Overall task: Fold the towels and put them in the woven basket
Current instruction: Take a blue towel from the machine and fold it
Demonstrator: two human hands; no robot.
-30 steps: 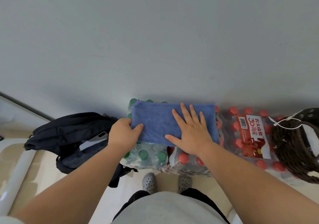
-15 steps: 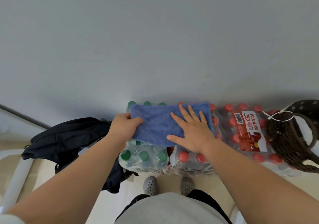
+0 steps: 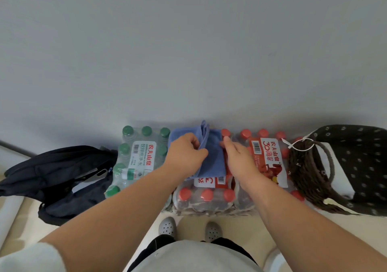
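Blue towel (image 3: 212,160), head view: partly folded on red-capped bottle packs (image 3: 206,197), woven basket (image 3: 303,167) to the right, apart. Left hand (image 3: 184,156) pinches the raised fold; right hand (image 3: 238,158) curled at towel's right edge, grip unclear

The blue towel (image 3: 211,160) is soft, matt cloth with a fine nap. The bottle packs (image 3: 201,200) are wrapped in clear, glossy plastic film that crinkles and catches the light. Their green caps (image 3: 146,131) and red caps (image 3: 207,194) are smooth plastic, and the labels (image 3: 266,158) are smooth and printed. The woven basket (image 3: 303,173) is rough, dark brown fibre, and the black dotted cloth (image 3: 356,162) on its right is matt. The backpack (image 3: 52,171) is dull, dark fabric. The wall (image 3: 188,51) is smooth and matt, the floor (image 3: 188,225) smooth with a faint sheen
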